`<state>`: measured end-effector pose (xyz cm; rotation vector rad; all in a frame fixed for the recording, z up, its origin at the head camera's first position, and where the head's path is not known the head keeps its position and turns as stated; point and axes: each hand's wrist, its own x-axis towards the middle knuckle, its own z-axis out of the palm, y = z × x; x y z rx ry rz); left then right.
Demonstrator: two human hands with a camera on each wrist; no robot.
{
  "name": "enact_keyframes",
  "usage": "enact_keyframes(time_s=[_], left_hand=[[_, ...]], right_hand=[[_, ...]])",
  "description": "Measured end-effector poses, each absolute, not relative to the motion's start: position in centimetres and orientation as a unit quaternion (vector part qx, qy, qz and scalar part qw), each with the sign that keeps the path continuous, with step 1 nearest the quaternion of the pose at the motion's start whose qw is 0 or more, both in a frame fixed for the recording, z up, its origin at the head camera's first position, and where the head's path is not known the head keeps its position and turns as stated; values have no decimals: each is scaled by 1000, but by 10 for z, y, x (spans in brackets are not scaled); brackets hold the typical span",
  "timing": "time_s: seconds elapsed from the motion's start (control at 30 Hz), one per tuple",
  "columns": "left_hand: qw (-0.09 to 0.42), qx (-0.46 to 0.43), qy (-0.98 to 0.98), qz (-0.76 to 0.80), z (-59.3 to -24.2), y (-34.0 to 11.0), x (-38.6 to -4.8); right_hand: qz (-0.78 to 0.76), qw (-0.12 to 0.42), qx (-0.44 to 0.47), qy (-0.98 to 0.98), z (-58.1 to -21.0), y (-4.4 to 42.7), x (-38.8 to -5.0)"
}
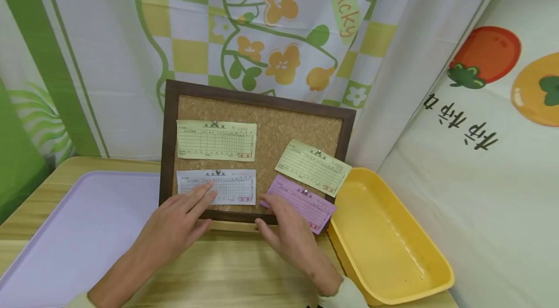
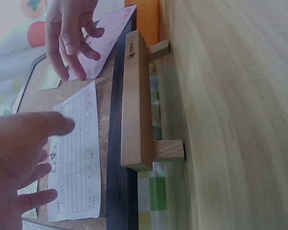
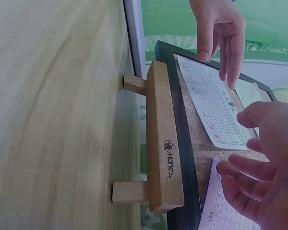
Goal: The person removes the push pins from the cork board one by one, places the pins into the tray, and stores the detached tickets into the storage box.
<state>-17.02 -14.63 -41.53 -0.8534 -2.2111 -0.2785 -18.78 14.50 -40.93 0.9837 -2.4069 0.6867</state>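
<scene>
A cork board (image 1: 266, 126) in a dark frame leans on a small wooden stand (image 2: 137, 105). My left hand (image 1: 174, 220) is over the white slip (image 1: 238, 186) at the board's lower left, fingers extended and apart. In front of the pink slip (image 1: 316, 206) at the lower right is my right hand (image 1: 290, 237), its fingers loosely bent and gripping nothing. Whether fingertips touch either slip is unclear. A yellow-green slip (image 1: 218, 140) hangs above the white one, and another tilted yellow-green slip (image 1: 312, 167) above the pink one. Each slip has a pin near its top edge.
A lilac tray (image 1: 83, 230) lies left of the board on the wooden table (image 1: 227, 274). Close on the right stands a deep yellow bin (image 1: 384, 235); the tilted slips overhang the frame toward it. Behind the board hangs a patterned curtain (image 1: 192, 17).
</scene>
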Motion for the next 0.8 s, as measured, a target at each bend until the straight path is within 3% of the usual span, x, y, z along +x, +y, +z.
enact_keyframes(time_s=[0.8], left_hand=[[434, -239, -843, -208, -406, -130, -194]], right_hand=[[442, 115, 247, -854, -408, 125, -201]])
